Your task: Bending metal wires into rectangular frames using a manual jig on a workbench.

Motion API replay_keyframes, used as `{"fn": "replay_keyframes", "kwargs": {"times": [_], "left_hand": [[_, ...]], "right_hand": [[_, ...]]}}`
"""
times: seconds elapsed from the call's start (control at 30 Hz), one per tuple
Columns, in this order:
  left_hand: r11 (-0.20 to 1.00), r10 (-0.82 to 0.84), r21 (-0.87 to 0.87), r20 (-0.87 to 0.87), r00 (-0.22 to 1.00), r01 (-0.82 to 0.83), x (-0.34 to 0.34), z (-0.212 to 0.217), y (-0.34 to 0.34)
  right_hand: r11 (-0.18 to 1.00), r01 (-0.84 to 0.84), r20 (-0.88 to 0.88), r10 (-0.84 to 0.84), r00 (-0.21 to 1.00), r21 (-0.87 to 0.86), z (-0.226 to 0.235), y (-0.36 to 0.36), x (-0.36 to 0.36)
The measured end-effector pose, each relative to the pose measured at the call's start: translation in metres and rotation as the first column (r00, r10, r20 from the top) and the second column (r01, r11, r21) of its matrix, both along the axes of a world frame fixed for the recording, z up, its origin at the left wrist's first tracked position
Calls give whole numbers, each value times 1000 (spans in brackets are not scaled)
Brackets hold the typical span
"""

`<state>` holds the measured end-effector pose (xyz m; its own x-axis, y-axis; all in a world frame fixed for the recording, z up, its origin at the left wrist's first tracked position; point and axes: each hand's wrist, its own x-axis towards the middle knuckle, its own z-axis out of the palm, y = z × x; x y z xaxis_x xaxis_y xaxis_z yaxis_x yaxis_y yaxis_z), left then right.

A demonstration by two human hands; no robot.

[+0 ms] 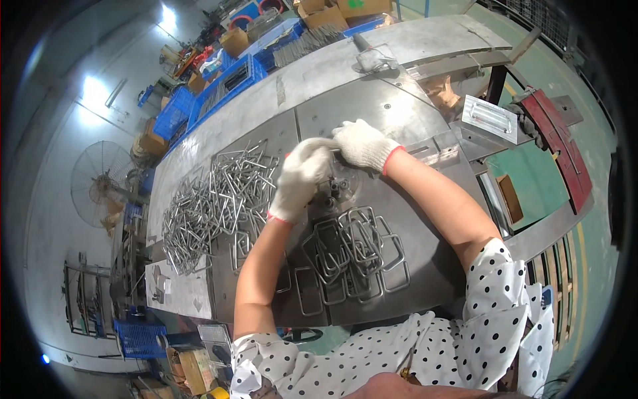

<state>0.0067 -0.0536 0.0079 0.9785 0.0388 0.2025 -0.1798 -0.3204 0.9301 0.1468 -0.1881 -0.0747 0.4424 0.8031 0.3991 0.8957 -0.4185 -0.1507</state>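
Observation:
My left hand [302,178], in a white knit glove, is closed with its fingers curled over the far side of a small metal bending fixture [337,191] on the steel table. Right beside it, my right hand [367,145], also gloved, is closed as well. A sliver of metal shows between the two hands, but the fingers hide what they grip. To the left of my left hand lies a big heap of bent metal rods [226,189]. Nearer to me, several rectangular wire loops [359,249] lie in an overlapping pile, just in front of the fixture.
Steel plates cover the table [425,266]. A grey-handled tool [373,56] lies at its far side. Blue crates [229,86] and cardboard boxes stand behind. At the right are a shiny metal block [490,120] and a red metal part [555,143]. A standing fan [103,179] is far left.

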Motion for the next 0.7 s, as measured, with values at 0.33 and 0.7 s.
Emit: {"fn": "replay_keyframes", "kwargs": {"times": [0.33, 0.7], "left_hand": [[1000, 3, 7, 110, 994, -4, 5, -11, 9], [973, 92, -202, -123, 988, -115, -16, -3, 12]], "right_hand": [[988, 66, -35, -71, 997, -137, 15, -3, -7], [993, 15, -66, -22, 998, -114, 18, -4, -7]]}}
